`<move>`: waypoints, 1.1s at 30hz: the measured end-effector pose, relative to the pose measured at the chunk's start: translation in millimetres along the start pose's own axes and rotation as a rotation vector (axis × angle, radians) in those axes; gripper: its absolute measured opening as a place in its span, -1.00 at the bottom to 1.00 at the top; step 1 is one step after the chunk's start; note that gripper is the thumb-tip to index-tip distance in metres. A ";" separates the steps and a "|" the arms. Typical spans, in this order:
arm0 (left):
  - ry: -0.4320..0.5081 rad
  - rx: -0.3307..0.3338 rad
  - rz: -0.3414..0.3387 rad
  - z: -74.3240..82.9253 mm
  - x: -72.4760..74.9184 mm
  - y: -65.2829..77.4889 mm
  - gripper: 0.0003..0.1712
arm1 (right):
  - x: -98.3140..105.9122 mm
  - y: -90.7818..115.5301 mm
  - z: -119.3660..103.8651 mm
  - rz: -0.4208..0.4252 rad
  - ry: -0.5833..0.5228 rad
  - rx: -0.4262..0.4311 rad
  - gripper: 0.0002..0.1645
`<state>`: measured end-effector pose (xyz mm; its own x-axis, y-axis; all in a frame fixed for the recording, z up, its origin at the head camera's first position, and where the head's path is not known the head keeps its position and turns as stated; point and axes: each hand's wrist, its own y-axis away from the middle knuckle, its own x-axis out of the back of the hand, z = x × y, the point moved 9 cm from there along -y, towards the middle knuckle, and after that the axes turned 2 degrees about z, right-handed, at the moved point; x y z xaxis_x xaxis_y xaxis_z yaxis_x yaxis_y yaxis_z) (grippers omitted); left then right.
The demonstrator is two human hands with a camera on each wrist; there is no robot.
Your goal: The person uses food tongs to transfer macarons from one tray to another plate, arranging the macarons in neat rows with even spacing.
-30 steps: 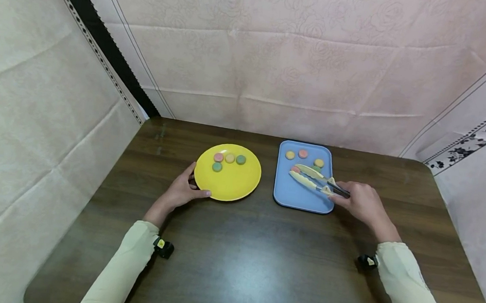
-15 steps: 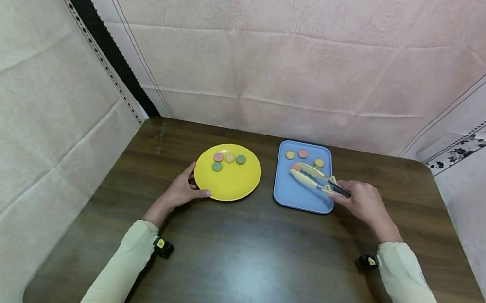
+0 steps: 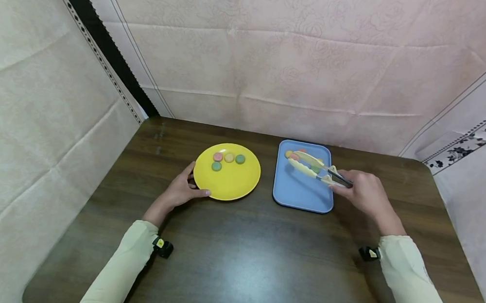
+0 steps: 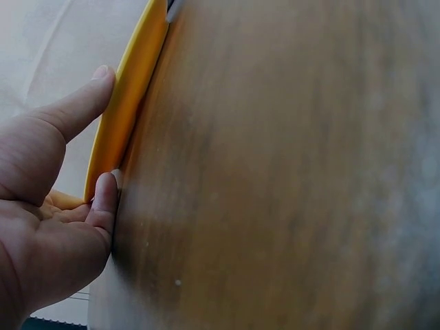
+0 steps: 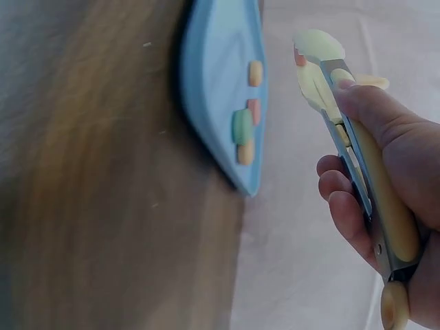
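My left hand (image 3: 180, 189) steadies the yellow plate (image 3: 233, 184), thumb on its rim and fingers around its edge; the left wrist view shows this grip close up. Pink, yellow and green macaron-like discs lie toward the plate's far side. My right hand (image 3: 364, 192) grips a pair of tongs (image 5: 381, 185) with pale cream tips. Pinched between those tips is a pink disc (image 5: 300, 58), raised over the blue tray (image 3: 300, 196). Several other discs remain on the tray, including a green disc (image 5: 242, 127); in the head view the tongs partly cover them.
Plate and tray stand side by side near the far edge of the dark wooden table (image 3: 215, 256), with a gap between them. Pale patterned cloth (image 3: 276, 76) hangs behind the table and along both sides.
My right hand has lifted the tongs up and slightly away from me, and the pink disc has risen with them off the tray. The left hand and plate stay put.
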<state>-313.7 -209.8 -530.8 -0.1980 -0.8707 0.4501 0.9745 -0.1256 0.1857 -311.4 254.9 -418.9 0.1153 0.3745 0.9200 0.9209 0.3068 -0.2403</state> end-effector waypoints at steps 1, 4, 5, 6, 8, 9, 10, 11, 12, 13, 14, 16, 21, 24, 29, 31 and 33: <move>0.001 0.001 0.000 -0.2 0.0 -0.1 0.40 | 1.9 -1.8 -2.8 0.005 0.002 0.008 -0.33; 0.002 0.001 0.000 -0.3 0.3 -0.2 0.40 | 5.0 -7.6 -10.2 0.010 0.009 0.022 -0.35; 0.002 0.001 0.000 -0.3 0.3 -0.2 0.40 | 5.6 -9.7 -12.8 0.009 0.011 0.024 -0.34; 0.002 0.000 0.000 -0.1 0.4 -0.2 0.40 | 6.0 -11.9 -15.2 0.006 0.010 0.023 -0.34; 0.001 -0.001 -0.002 0.2 0.4 0.0 0.39 | 6.3 -16.4 -20.5 0.006 0.011 0.027 -0.32; -0.001 -0.001 -0.002 0.4 0.6 0.1 0.39 | 6.6 -18.9 -23.9 0.006 0.009 0.030 -0.31; -0.002 -0.001 -0.001 0.6 0.6 0.3 0.39 | 6.6 -21.4 -27.1 0.006 0.006 0.035 -0.30; -0.004 0.000 0.000 0.8 0.8 0.5 0.39 | 6.4 -24.0 -30.8 0.004 0.000 0.043 -0.30; -0.007 0.001 0.000 1.0 0.9 0.8 0.39 | 6.1 -26.6 -34.8 0.002 -0.004 0.052 -0.31; -0.009 0.002 0.001 1.1 1.0 1.1 0.39 | 5.4 -29.4 -38.9 -0.001 -0.006 0.063 -0.31; -0.011 0.004 0.002 1.1 1.1 1.3 0.39 | 4.9 -32.1 -43.2 -0.004 -0.008 0.075 -0.31; -0.008 0.003 0.001 1.5 0.6 1.2 0.39 | 3.5 -38.0 -52.0 -0.008 -0.010 0.098 -0.32; -0.001 -0.003 0.002 1.0 0.9 0.6 0.38 | -1.9 -52.5 -76.7 -0.010 -0.020 0.170 -0.31; -0.003 -0.004 0.002 0.3 1.3 -0.2 0.39 | -8.3 -59.5 -89.8 -0.019 -0.038 0.197 -0.31; -0.003 0.010 0.002 -0.9 1.1 -1.5 0.40 | -23.6 -68.3 -108.4 -0.033 -0.030 0.241 -0.39; -0.003 0.019 0.002 -1.7 1.0 -1.4 0.41 | -31.7 -71.2 -113.2 -0.051 -0.027 0.241 -0.41; -0.002 0.026 0.001 -2.0 1.0 -0.8 0.41 | -40.0 -73.2 -117.0 -0.076 -0.034 0.234 -0.41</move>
<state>-314.4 -211.5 -532.2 -0.1970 -0.8698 0.4524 0.9717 -0.1119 0.2079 -339.8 115.1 -402.0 0.0327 0.3702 0.9284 0.8145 0.5284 -0.2394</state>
